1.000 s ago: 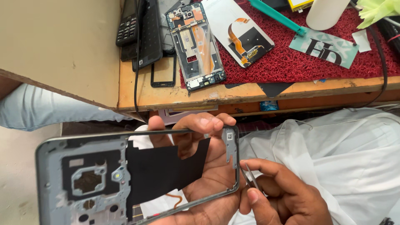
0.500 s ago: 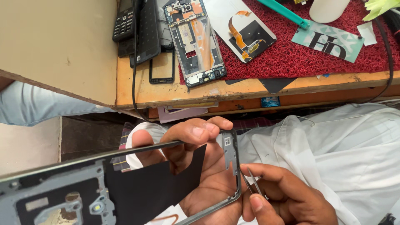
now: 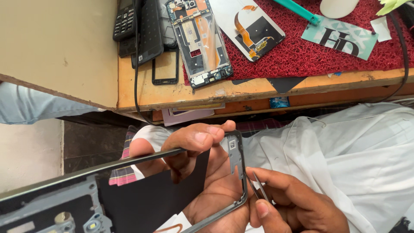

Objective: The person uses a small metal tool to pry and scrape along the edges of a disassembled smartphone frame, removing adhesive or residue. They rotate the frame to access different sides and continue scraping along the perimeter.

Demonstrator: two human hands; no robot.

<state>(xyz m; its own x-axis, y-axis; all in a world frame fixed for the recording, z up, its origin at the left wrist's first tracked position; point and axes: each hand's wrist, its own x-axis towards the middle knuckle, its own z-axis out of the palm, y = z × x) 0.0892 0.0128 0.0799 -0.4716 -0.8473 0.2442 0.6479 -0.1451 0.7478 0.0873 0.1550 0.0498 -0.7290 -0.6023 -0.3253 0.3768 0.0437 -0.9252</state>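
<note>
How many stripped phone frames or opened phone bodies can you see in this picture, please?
2: one phone frame held in the left hand over the lap, and one opened phone body lying on the workbench. Others may hide under the dark handsets.

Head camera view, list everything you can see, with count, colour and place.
phone frame: 1, grey and black, low left, held in lap
tweezers: 1, metal, at frame's lower right corner
opened phone: 1, blue-edged, bench edge
display panel: 1, white and black with orange flex, red mat
red mat: 1, bench top
keypad phone: 1, black, bench left
printed card: 1, teal, mat right
black cable: 1, hanging over bench edge
left hand: grips frame
right hand: pinches tweezers
</note>
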